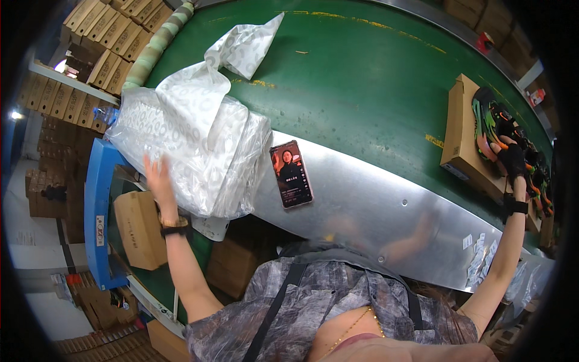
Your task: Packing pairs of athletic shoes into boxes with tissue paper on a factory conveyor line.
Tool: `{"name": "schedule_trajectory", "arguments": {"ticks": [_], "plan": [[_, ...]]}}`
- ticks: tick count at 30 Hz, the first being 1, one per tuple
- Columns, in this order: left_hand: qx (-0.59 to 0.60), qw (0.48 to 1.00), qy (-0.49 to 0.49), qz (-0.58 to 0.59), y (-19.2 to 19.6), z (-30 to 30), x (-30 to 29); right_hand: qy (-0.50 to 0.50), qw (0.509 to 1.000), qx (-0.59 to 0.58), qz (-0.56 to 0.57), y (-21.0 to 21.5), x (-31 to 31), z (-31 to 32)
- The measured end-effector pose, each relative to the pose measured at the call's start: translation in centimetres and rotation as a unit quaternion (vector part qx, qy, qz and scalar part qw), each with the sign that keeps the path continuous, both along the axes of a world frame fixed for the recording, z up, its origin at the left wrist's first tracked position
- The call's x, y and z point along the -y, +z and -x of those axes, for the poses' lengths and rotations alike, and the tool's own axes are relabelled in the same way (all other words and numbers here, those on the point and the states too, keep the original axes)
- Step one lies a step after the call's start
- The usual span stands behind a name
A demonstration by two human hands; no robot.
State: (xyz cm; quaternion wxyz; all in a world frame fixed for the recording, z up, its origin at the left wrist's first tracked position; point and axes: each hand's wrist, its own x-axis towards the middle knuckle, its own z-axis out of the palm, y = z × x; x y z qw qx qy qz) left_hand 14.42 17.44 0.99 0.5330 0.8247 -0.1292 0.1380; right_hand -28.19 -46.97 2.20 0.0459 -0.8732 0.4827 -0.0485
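My left hand point(158, 178) is slightly blurred, its fingers spread, beside a plastic-wrapped stack of patterned wrapping paper point(199, 157). A loose sheet of the paper point(247, 48) lies crumpled over the stack and onto the green belt. At the far right my right hand point(511, 160), in a black fingerless glove, has its fingers closed on a black, green and orange sports shoe point(487, 120). Several similar shoes point(538, 181) stand in a row beside it. Next to this hand is a brown shoebox point(461, 123).
A phone point(292, 175) with a lit screen lies on the metal ledge point(356, 181) before me. The green belt point(350, 78) runs beyond it. Stickers point(481, 259) cling to the ledge's right end. A carton point(139, 229) stands left, by a blue frame point(99, 211); stacked shoeboxes point(108, 36) rise behind.
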Motion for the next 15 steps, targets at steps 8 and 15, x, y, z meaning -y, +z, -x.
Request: {"name": "schedule_trajectory", "arguments": {"ticks": [8, 15], "plan": [[0.011, 0.88, -0.095, -0.465, -7.0, -12.5, 3.9, -0.038, 0.996, 0.017, 0.073, -0.7, -2.2, -0.9], [0.1, 0.935, -0.006, -0.34, -0.6, -10.4, 6.3, 0.107, 0.942, 0.034, 0.315, -4.2, -5.1, 3.7]]}}
